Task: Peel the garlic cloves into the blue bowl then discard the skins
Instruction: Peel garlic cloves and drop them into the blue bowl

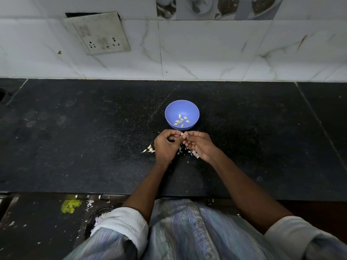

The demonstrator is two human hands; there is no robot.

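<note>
The dark bench (75, 147) holds the blue bowl (182, 114). About 9 peeled cloves (181, 121) already lie in the bowl, so a good part of the peeling looks done. Just in front of the bowl, the left hand (166, 145) and right hand (199, 144) pinch 1 small clove (183, 135) between them. Skins (193, 152) lie under the hands in front of the bowl. They are not thrown away yet.

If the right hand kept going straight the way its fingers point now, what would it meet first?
Its fingers point left, so the right hand would probably meet the left hand first; both already pinch the garlic clove between them.
</note>
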